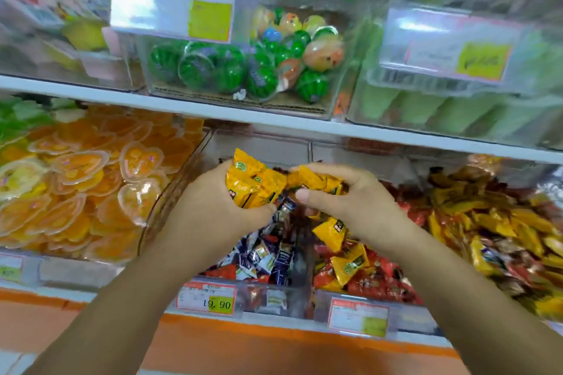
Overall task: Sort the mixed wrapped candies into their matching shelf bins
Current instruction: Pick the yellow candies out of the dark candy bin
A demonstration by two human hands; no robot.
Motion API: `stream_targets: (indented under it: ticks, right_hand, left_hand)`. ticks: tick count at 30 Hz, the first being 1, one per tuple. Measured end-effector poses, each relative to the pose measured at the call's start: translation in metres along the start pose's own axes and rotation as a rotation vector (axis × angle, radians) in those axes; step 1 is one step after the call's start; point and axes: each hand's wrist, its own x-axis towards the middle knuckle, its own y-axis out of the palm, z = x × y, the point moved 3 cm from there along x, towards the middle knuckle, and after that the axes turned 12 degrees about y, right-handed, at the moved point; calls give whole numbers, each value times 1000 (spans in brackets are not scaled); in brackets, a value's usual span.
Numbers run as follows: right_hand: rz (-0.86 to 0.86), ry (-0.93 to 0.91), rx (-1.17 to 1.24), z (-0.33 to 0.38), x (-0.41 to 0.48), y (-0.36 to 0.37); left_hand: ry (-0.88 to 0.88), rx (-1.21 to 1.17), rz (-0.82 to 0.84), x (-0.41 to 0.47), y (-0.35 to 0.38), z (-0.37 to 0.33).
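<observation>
Yellow candies [254, 184] bunched inside left hand [210, 207] fingers [259, 211]; right hand [350, 201] pinching more.

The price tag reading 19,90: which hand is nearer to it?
Left. The left hand, full of yellow candies, is above the price tag; the right hand is up and farther right.

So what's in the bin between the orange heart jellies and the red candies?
In the head view, dark blue wrapped candies fill that middle bin, between the orange heart jellies and the red candies.
</observation>
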Motion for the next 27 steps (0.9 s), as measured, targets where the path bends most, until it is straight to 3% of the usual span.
stream_targets:
  ticks: [6, 11, 15, 18, 20, 23, 27]
  right_hand:
    - [-221, -21, 45, -22, -51, -71]
    - [-508, 9, -166, -44, -99, -141]
    - [-826, 133, -379, -80, -124, -205]
    - [-952, 229, -391, -98, -122, -248]
    - [-986, 302, -427, -105, -110, -268]
    - [-943, 324, -665, -119, -80, -281]
    - [-722, 271, -874, -154, -33, -283]
  left_hand:
    - [148, -189, 104, 20, 73, -70]
    - [260, -228, 188, 38, 151, -128]
    - [301, -110, 265, 61, 223, -159]
    - [362, 101, 234, 83, 264, -175]
    - [394, 199, 218, 98, 287, -183]
    - [380, 335, 214, 126, 318, -176]
    - [435, 438, 428, 151, 340, -148]
